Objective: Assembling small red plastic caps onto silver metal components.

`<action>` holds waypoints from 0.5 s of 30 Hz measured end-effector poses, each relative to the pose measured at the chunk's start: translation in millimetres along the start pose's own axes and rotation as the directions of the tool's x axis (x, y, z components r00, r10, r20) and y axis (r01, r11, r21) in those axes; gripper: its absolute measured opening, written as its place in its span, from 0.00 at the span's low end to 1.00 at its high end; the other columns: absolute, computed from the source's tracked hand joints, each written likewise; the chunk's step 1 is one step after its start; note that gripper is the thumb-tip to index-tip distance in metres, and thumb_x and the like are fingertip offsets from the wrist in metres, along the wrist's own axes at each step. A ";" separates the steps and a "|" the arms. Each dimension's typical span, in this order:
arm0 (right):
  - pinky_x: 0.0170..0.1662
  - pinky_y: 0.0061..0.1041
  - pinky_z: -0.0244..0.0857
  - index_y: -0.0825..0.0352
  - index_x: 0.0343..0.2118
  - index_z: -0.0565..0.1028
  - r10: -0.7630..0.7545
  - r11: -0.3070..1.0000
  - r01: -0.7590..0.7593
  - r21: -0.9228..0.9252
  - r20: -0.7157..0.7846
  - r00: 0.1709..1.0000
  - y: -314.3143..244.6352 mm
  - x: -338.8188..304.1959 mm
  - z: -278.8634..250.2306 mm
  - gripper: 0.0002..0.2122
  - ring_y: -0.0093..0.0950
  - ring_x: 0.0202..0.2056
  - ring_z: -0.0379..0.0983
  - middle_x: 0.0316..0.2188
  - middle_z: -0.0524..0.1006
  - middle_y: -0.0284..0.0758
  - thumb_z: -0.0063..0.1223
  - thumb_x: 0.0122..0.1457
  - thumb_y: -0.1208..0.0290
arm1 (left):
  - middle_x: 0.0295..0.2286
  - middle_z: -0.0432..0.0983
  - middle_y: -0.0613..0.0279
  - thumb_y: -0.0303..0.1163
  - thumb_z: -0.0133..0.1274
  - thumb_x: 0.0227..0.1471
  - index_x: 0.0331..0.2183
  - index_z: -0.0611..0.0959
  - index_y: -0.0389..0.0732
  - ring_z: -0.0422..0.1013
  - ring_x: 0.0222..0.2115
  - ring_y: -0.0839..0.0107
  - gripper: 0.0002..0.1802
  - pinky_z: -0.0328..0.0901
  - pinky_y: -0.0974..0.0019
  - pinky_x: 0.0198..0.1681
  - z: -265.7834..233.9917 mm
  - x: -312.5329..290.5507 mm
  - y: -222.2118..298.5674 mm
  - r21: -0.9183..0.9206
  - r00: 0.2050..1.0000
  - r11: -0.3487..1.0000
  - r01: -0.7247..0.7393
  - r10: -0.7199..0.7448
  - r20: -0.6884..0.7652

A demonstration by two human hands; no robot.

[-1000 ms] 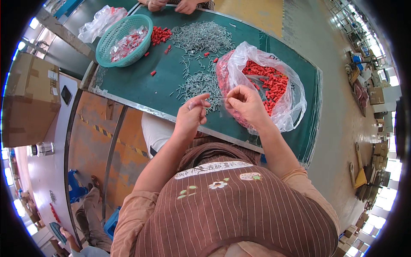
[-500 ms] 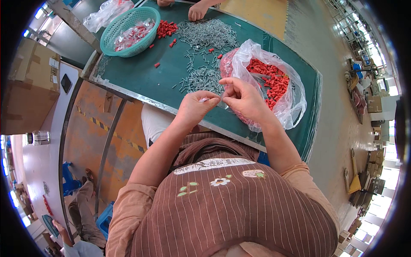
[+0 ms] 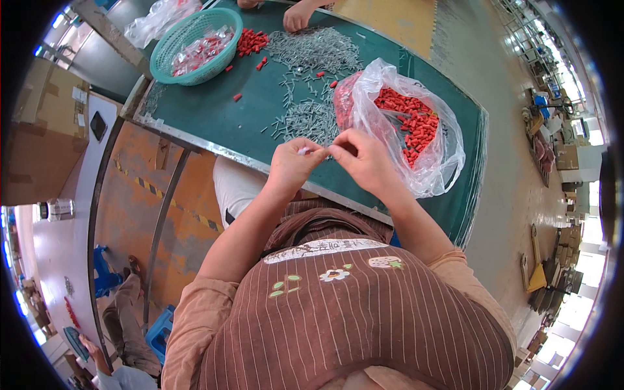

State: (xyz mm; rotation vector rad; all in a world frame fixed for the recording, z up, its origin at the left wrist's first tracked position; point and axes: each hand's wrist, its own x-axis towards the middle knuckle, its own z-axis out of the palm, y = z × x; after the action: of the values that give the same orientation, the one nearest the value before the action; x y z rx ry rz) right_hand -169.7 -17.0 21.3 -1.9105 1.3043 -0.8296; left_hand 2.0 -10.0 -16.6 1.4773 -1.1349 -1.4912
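Note:
Over the near edge of the table my two hands meet with their fingertips almost touching. My left hand (image 3: 292,166) is closed in a pinch, and a whitish bit of a small clear plastic bag (image 3: 303,151) shows between its fingers. Thumb and fingers of my right hand (image 3: 367,162) pinch together at the same spot, largely covering the bag's edge. Just beyond lie many loose grey screws (image 3: 305,120). To the right a large clear plastic bag (image 3: 447,166) sits open, full of red plastic wall plugs (image 3: 416,123).
A green basket (image 3: 188,79) at the far left of the green table (image 3: 201,117) holds small packed bags. Red plugs (image 3: 252,42) lie beside it. Another person's hand (image 3: 298,17) touches the far screws. A cardboard box (image 3: 45,130) stands at the left.
My right hand has moved slightly left and its fingers have closed in against my left hand's fingertips. The clear plastic between them shows less now.

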 end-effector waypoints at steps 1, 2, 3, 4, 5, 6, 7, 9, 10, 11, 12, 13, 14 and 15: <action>0.32 0.30 0.64 0.70 0.30 0.74 0.047 0.999 -0.047 0.015 0.038 0.998 -1.3 -3.9 4.2 0.09 0.33 0.29 0.72 0.25 0.75 0.41 0.54 0.54 0.69 | 0.19 0.70 0.67 0.35 0.60 0.46 0.27 0.82 0.38 0.64 0.15 0.76 0.10 0.60 0.74 0.17 2.5 -3.4 2.6 0.148 0.999 0.989 -0.009 0.016 -0.040; 0.34 0.34 0.64 0.71 0.29 0.74 0.077 0.997 -0.078 0.016 0.064 0.995 -4.4 -4.4 6.2 0.10 0.40 0.31 0.73 0.26 0.75 0.44 0.53 0.53 0.67 | 0.19 0.71 0.62 0.36 0.60 0.45 0.27 0.82 0.37 0.67 0.17 0.73 0.11 0.63 0.70 0.21 2.4 -6.5 -1.2 0.249 0.989 0.961 -0.119 0.136 -0.054; 0.34 0.36 0.65 0.71 0.29 0.74 0.074 0.997 -0.078 0.029 0.098 0.992 1.6 -3.8 12.3 0.10 0.43 0.31 0.74 0.26 0.75 0.47 0.51 0.54 0.66 | 0.20 0.73 0.58 0.37 0.61 0.44 0.27 0.81 0.37 0.69 0.20 0.69 0.13 0.67 0.66 0.25 0.6 -7.8 -11.4 0.348 0.960 0.908 -0.234 0.273 -0.066; 0.34 0.38 0.65 0.71 0.28 0.74 0.067 0.998 -0.066 -0.012 0.101 0.993 7.3 -4.5 17.0 0.11 0.45 0.32 0.73 0.27 0.75 0.49 0.50 0.54 0.66 | 0.22 0.75 0.52 0.38 0.61 0.44 0.26 0.81 0.35 0.71 0.23 0.67 0.14 0.67 0.62 0.30 0.2 -7.6 -22.7 0.387 0.937 0.877 -0.285 0.340 -0.082; 0.35 0.39 0.65 0.70 0.28 0.75 0.060 0.998 -0.058 -0.019 0.094 0.994 15.3 -5.1 21.8 0.11 0.45 0.32 0.73 0.27 0.75 0.49 0.49 0.54 0.66 | 0.22 0.76 0.52 0.38 0.62 0.43 0.26 0.81 0.35 0.71 0.24 0.66 0.14 0.67 0.63 0.31 0.1 -4.7 -33.0 0.400 0.949 0.882 -0.249 0.305 -0.081; 0.33 0.31 0.66 0.70 0.30 0.75 0.041 0.999 -0.040 -0.004 0.093 0.995 33.6 -7.8 29.5 0.08 0.35 0.29 0.75 0.25 0.75 0.45 0.52 0.54 0.69 | 0.22 0.76 0.54 0.37 0.62 0.43 0.26 0.81 0.36 0.71 0.23 0.68 0.14 0.67 0.64 0.29 1.3 -5.5 -31.5 0.462 0.946 0.850 -0.254 0.318 -0.065; 0.33 0.29 0.66 0.70 0.30 0.75 0.064 0.996 -0.071 0.049 0.124 0.990 33.2 -9.1 28.6 0.08 0.32 0.28 0.75 0.24 0.76 0.43 0.52 0.53 0.70 | 0.21 0.75 0.55 0.37 0.62 0.43 0.25 0.81 0.36 0.70 0.22 0.70 0.13 0.66 0.65 0.28 2.7 -7.2 -32.8 0.418 0.964 0.886 -0.199 0.255 -0.081; 0.32 0.27 0.66 0.70 0.31 0.75 0.084 0.994 -0.092 0.056 0.125 0.989 31.1 -12.0 26.3 0.07 0.28 0.27 0.74 0.24 0.76 0.41 0.52 0.53 0.71 | 0.20 0.75 0.59 0.36 0.63 0.42 0.25 0.82 0.36 0.68 0.21 0.74 0.13 0.65 0.68 0.27 3.0 -10.4 -30.1 0.422 0.955 0.874 -0.240 0.291 -0.060; 0.32 0.26 0.66 0.70 0.30 0.75 0.101 0.991 -0.112 0.078 0.131 0.986 31.6 -11.9 24.5 0.07 0.26 0.27 0.74 0.23 0.76 0.40 0.53 0.53 0.71 | 0.20 0.75 0.62 0.34 0.63 0.42 0.24 0.82 0.36 0.68 0.21 0.76 0.12 0.65 0.69 0.26 3.6 -6.5 -34.5 0.362 0.961 0.902 -0.236 0.271 -0.048; 0.32 0.25 0.66 0.70 0.30 0.75 0.125 0.984 -0.141 0.105 0.147 0.981 32.0 -13.3 23.5 0.07 0.23 0.27 0.73 0.23 0.77 0.38 0.53 0.53 0.71 | 0.19 0.75 0.64 0.33 0.64 0.42 0.24 0.82 0.36 0.67 0.21 0.79 0.11 0.64 0.71 0.26 3.7 -6.4 -34.4 0.303 0.970 0.928 -0.218 0.239 -0.035; 0.32 0.25 0.66 0.70 0.30 0.75 0.115 0.986 -0.129 0.103 0.135 0.984 33.8 -13.9 22.4 0.07 0.23 0.27 0.73 0.23 0.77 0.38 0.53 0.53 0.71 | 0.19 0.75 0.64 0.33 0.64 0.42 0.24 0.82 0.36 0.67 0.21 0.79 0.11 0.64 0.71 0.26 4.5 -5.5 -33.7 0.305 0.967 0.923 -0.232 0.254 -0.032; 0.32 0.24 0.65 0.70 0.30 0.75 0.115 0.982 -0.134 0.135 0.139 0.984 36.4 -14.0 21.1 0.07 0.22 0.27 0.72 0.23 0.76 0.36 0.53 0.53 0.71 | 0.19 0.74 0.67 0.31 0.64 0.43 0.23 0.82 0.36 0.66 0.20 0.81 0.09 0.63 0.73 0.25 6.4 -4.6 -32.5 0.260 0.971 0.939 -0.225 0.237 -0.015; 0.31 0.23 0.65 0.70 0.30 0.75 0.118 0.975 -0.143 0.171 0.150 0.982 38.1 -14.2 21.7 0.07 0.20 0.26 0.71 0.23 0.76 0.34 0.53 0.53 0.71 | 0.19 0.73 0.70 0.29 0.64 0.43 0.23 0.82 0.37 0.64 0.20 0.83 0.08 0.61 0.75 0.23 6.1 -5.1 -32.8 0.215 0.977 0.954 -0.208 0.213 0.000; 0.31 0.23 0.65 0.70 0.30 0.75 0.113 0.975 -0.138 0.173 0.147 0.983 38.5 -13.9 21.9 0.07 0.20 0.26 0.71 0.23 0.76 0.34 0.53 0.53 0.71 | 0.19 0.73 0.70 0.29 0.64 0.43 0.23 0.82 0.37 0.64 0.20 0.83 0.08 0.61 0.75 0.23 5.0 -2.5 -37.0 0.219 0.976 0.952 -0.213 0.218 0.000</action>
State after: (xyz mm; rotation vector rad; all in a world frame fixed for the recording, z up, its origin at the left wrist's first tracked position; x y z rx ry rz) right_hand -176.3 -10.6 -24.2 -1.6920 1.2096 -0.7156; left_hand 0.1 5.3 -50.7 1.4561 -1.4329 -1.2272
